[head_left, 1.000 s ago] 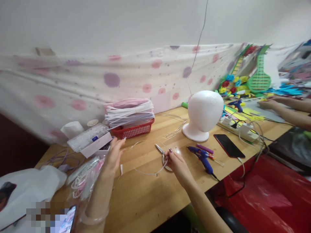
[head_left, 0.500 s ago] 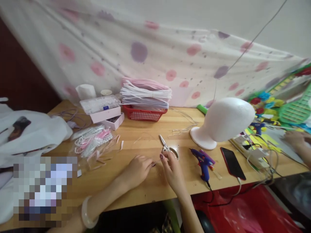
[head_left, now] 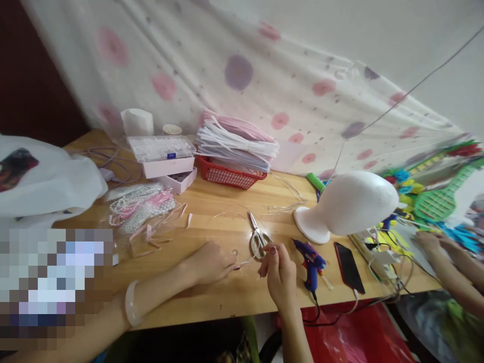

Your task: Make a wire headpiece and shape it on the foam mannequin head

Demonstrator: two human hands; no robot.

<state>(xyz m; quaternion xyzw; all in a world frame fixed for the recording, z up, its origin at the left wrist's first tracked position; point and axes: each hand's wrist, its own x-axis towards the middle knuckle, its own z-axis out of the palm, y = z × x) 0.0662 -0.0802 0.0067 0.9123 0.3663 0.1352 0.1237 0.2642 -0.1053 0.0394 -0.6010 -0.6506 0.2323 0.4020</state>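
Nearest, a person's left hand (head_left: 212,262) and right hand (head_left: 283,277) face each other over a wooden surface (head_left: 204,307), each grip narrow, fingertips pinching a thin pale strand (head_left: 248,261) that runs between them. Scissors (head_left: 256,233) lie just beyond the right hand; a blue glue gun (head_left: 310,262) lies to its right. Farther back stand a white model head (head_left: 359,201) and a red basket (head_left: 227,175) piled with strips (head_left: 238,143).

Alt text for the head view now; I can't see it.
The left hand pinches a thin pale strand leading toward the right hand, over a wooden table beside scissors. To the right: blue glue gun, phone, white mannequin head; behind, strips piled in a red basket.
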